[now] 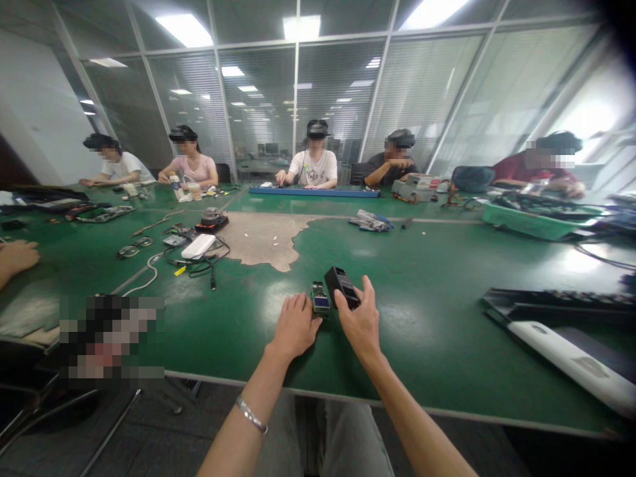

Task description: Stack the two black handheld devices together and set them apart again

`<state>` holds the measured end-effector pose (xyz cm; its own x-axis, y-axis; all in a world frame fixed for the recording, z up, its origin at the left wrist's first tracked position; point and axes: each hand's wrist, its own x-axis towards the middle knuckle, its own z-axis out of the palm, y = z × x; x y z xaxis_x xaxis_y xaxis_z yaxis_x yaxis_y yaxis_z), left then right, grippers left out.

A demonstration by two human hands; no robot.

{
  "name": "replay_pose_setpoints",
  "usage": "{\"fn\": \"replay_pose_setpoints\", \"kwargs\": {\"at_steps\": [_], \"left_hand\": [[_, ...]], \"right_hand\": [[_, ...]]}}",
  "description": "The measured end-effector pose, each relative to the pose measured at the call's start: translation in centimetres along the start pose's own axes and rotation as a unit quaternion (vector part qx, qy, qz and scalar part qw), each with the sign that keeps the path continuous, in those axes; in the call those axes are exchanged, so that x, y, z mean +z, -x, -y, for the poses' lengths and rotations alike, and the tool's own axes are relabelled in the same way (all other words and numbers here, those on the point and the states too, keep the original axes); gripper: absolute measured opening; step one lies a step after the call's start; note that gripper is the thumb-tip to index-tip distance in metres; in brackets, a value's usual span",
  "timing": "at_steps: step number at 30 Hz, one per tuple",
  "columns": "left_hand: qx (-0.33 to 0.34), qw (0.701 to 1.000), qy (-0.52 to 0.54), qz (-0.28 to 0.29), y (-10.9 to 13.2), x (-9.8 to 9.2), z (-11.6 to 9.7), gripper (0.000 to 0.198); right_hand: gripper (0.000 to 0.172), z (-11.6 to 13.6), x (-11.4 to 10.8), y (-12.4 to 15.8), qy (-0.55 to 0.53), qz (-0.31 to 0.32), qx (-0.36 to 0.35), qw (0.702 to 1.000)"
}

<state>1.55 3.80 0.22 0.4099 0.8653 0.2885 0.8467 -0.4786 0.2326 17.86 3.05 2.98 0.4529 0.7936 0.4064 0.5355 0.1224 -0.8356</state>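
A small green circuit board (318, 290) with a dark display lies on the green table in front of me. My left hand (295, 326) rests against its left side, fingers bent together and thumb at its near end. Just to the right, my right hand (360, 319) grips a black plastic housing (340, 277) with small openings in its face. The housing is tilted and held beside the board, with its lower part hidden by my fingers.
A white device (198, 246) with black cables lies left of centre. Across the table are gloves (370, 220), a long blue bar (314, 192) and a green basket (539, 225). A black-and-white machine part (571, 361) sits at right. Several people sit around the table.
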Motion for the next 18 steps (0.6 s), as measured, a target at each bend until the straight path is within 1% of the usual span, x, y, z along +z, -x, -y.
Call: {"fn": "replay_pose_setpoints", "kwargs": {"at_steps": [3,6,12,15,18], "left_hand": [[-0.004,1.000,0.004,-0.003,0.1,0.2,0.1,0.048],[-0.007,1.000,0.011,-0.003,0.1,0.2,0.2,0.049],[-0.015,0.999,0.028,0.006,0.1,0.3,0.3,0.054],[-0.015,0.999,0.039,0.004,0.1,0.3,0.3,0.060],[-0.016,0.999,0.049,0.007,0.1,0.2,0.3,0.062]], "right_hand": [[0.092,1.3,0.5,-0.2,0.004,0.019,-0.003,1.000],[0.093,1.9,1.3,0.1,0.018,0.041,-0.001,0.999],[0.096,2.8,2.4,0.9,0.078,0.050,-0.020,0.995],[0.095,3.3,2.8,1.3,0.125,0.059,-0.015,0.990],[0.094,3.4,3.1,1.6,0.144,0.060,-0.026,0.987]]}}
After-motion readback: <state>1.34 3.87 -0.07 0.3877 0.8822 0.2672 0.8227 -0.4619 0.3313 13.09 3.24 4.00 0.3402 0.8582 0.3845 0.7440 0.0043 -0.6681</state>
